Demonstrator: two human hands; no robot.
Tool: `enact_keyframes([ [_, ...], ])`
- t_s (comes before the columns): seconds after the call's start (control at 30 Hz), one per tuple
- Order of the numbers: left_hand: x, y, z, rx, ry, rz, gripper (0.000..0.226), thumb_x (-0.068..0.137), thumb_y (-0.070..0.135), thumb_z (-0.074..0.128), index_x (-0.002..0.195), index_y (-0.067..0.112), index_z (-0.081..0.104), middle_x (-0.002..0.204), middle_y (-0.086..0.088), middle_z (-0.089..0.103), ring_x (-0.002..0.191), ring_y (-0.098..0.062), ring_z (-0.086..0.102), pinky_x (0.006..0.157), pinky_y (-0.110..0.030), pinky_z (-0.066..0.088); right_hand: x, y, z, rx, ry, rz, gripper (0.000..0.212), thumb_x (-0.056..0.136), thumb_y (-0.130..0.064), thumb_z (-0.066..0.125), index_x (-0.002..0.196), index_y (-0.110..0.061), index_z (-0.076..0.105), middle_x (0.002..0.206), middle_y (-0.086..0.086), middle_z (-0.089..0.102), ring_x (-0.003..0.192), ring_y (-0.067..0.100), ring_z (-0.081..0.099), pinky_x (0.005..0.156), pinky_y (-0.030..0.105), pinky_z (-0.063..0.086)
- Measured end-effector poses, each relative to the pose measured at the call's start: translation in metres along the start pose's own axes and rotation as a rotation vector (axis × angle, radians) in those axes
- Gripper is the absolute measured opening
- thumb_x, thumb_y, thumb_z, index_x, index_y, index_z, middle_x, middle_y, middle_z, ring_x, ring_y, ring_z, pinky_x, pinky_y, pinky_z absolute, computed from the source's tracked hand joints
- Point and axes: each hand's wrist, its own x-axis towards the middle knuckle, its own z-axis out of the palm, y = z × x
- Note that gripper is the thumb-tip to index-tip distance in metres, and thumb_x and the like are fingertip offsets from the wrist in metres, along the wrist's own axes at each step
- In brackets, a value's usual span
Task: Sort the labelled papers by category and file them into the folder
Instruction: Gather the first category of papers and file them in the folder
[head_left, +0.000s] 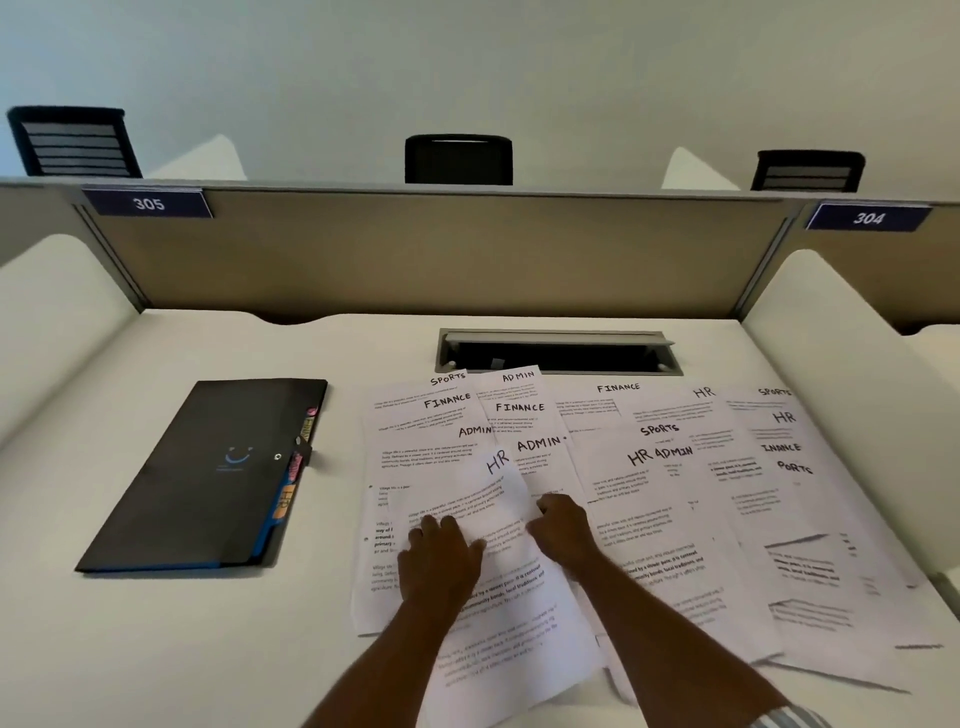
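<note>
Several white papers (670, 467) lie spread and overlapping across the desk, hand-labelled SPORTS, ADMIN, FINANCE and HR. One sheet marked HR (483, 499) is tilted on top of the pile near the middle. My left hand (441, 558) rests on this sheet with its fingers over the left part. My right hand (563, 525) has curled fingers pinching the sheet's right edge. A closed black folder (208, 478) with coloured index tabs along its right side lies on the desk to the left of the papers.
An open cable tray (558, 353) is set in the white desk (130, 649) behind the papers. A beige partition (441, 249) with plates 305 and 304 closes the back. Curved white side panels flank the desk. Chair backs show beyond the partition.
</note>
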Motion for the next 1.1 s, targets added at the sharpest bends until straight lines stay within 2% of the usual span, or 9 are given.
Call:
enact_keyframes([
  [0.17, 0.006, 0.003, -0.006, -0.133, 0.114, -0.044, 0.076, 0.093, 0.056, 0.047, 0.149, 0.008, 0.029, 0.152, -0.017, 0.036, 0.139, -0.033, 0.036, 0.113, -0.044, 0.036, 0.012, 0.005, -0.033, 0.291, -0.007, -0.003, 0.012, 0.084, -0.003, 0.055, 0.073, -0.008, 0.058, 0.072, 0.003, 0.058, 0.065, 0.018, 0.053, 0.054, 0.024, 0.039],
  [0.3, 0.014, 0.013, -0.014, -0.488, 0.155, -0.155, 0.089, 0.092, 0.052, 0.054, 0.155, 0.006, 0.011, 0.157, -0.018, 0.031, 0.141, -0.035, 0.035, 0.113, -0.048, 0.036, 0.021, 0.013, -0.057, 0.497, -0.012, 0.012, 0.013, 0.085, -0.005, 0.060, 0.090, -0.010, 0.070, 0.092, 0.009, 0.071, 0.084, 0.026, 0.063, 0.077, 0.035, 0.051],
  [0.43, 0.019, 0.027, -0.026, -0.833, 0.143, -0.193, 0.068, 0.090, 0.045, 0.063, 0.142, 0.011, 0.038, 0.129, -0.009, 0.062, 0.108, -0.030, 0.064, 0.086, -0.039, 0.054, 0.025, 0.021, -0.075, 0.641, -0.047, 0.007, 0.011, 0.087, -0.008, 0.062, 0.089, -0.014, 0.071, 0.092, 0.006, 0.071, 0.082, 0.021, 0.061, 0.074, 0.029, 0.047],
  [0.53, 0.025, 0.034, -0.029, -0.973, 0.125, -0.227, 0.044, 0.080, 0.039, 0.073, 0.116, 0.015, 0.063, 0.111, -0.006, 0.072, 0.092, -0.025, 0.069, 0.085, -0.045, 0.058, 0.026, 0.029, -0.087, 0.726, -0.067, -0.006, 0.011, 0.089, -0.012, 0.062, 0.094, -0.010, 0.072, 0.091, 0.007, 0.072, 0.078, 0.020, 0.063, 0.068, 0.026, 0.049],
  [0.67, 0.026, 0.043, -0.032, -1.166, 0.085, -0.250, 0.030, 0.086, 0.014, 0.071, 0.114, 0.009, 0.063, 0.105, -0.011, 0.073, 0.081, -0.030, 0.072, 0.066, -0.042, 0.062, 0.029, 0.040, -0.099, 0.919, -0.262, 0.019, 0.021, 0.092, -0.010, 0.060, 0.109, -0.002, 0.067, 0.107, 0.014, 0.073, 0.097, 0.029, 0.070, 0.079, 0.036, 0.058],
  [0.77, 0.025, 0.046, -0.032, -1.253, 0.099, -0.257, 0.028, 0.087, 0.011, 0.070, 0.114, 0.008, 0.064, 0.104, -0.012, 0.073, 0.081, -0.032, 0.073, 0.070, -0.048, 0.062, 0.031, 0.050, -0.102, 0.809, -0.342, -0.002, 0.025, 0.088, -0.005, 0.063, 0.113, -0.001, 0.066, 0.111, 0.015, 0.072, 0.102, 0.033, 0.069, 0.087, 0.043, 0.057],
  [0.87, 0.023, 0.048, -0.032, -1.356, 0.084, -0.274, 0.024, 0.086, 0.007, 0.070, 0.109, 0.008, 0.067, 0.101, -0.012, 0.074, 0.083, -0.034, 0.072, 0.072, -0.048, 0.061, 0.031, 0.054, -0.103, 0.710, -0.301, 0.009, 0.026, 0.088, 0.000, 0.061, 0.113, -0.001, 0.067, 0.110, 0.015, 0.072, 0.101, 0.032, 0.069, 0.086, 0.042, 0.057],
  [1.0, 0.022, 0.050, -0.030, -1.501, 0.022, -0.302, 0.023, 0.085, 0.005, 0.069, 0.108, 0.006, 0.068, 0.106, -0.018, 0.074, 0.092, -0.042, 0.071, 0.081, -0.063, 0.056, 0.033, 0.054, -0.106, 0.676, -0.243, 0.024, 0.027, 0.089, -0.001, 0.059, 0.115, -0.004, 0.066, 0.111, 0.014, 0.071, 0.103, 0.033, 0.067, 0.095, 0.049, 0.053],
  [1.1, 0.020, 0.053, -0.032, -1.578, -0.025, -0.306, 0.021, 0.088, 0.008, 0.065, 0.109, 0.007, 0.067, 0.104, -0.019, 0.073, 0.092, -0.043, 0.069, 0.078, -0.061, 0.057, 0.034, 0.055, -0.109, 0.712, -0.237, 0.023, 0.026, 0.089, 0.001, 0.057, 0.113, -0.005, 0.066, 0.112, 0.015, 0.070, 0.104, 0.034, 0.066, 0.097, 0.048, 0.052],
])
